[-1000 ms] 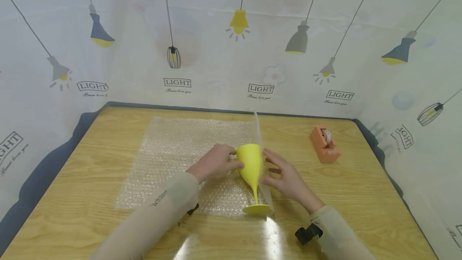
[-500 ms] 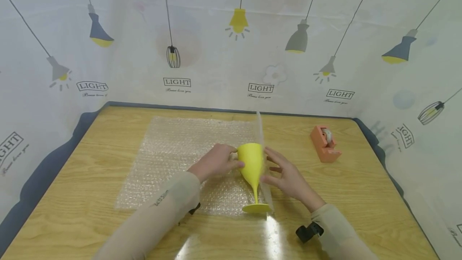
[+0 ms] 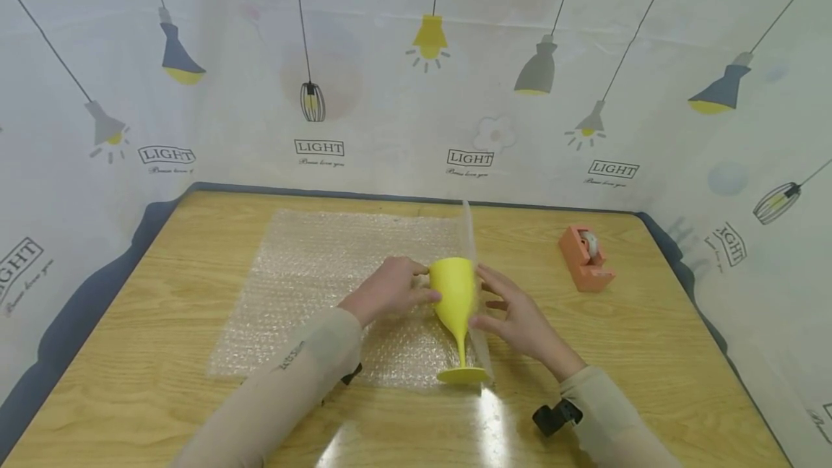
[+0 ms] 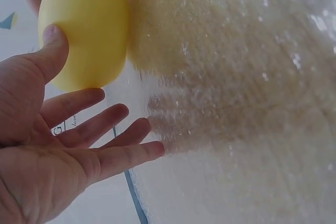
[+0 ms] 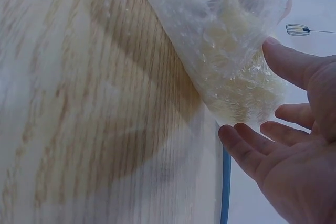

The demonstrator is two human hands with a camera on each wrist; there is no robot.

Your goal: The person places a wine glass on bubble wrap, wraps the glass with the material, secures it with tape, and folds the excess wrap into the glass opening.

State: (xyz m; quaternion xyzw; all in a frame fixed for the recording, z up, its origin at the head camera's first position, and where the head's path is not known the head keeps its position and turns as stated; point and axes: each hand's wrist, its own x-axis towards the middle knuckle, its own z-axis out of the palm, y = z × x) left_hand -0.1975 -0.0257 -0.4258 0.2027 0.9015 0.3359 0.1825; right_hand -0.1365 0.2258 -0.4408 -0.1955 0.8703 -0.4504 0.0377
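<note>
A yellow plastic goblet (image 3: 452,287) leans among the hands over a sheet of bubble wrap (image 3: 325,258), its round foot toward the near edge. My left hand (image 3: 390,287) holds the bowl from the left; in the left wrist view its thumb lies on the bowl (image 4: 89,35) and the index fingertip meets the rim, the other fingers spread. From the right, my right hand (image 3: 516,316) presses the raised right margin of the wrap toward the bowl. In the right wrist view, its thumb and extended fingertips touch the outside of the wrap (image 5: 231,61).
An orange tape dispenser (image 3: 585,258) stands at the right on the wooden table (image 3: 650,352). A light curtain (image 3: 383,128) printed with lamps hangs behind the table and at both sides. Black wrist cameras show below both hands.
The goblet and both hands have shifted very slightly right, and the wrap's raised edge has moved a little the same way. Both hands keep the same contact.
</note>
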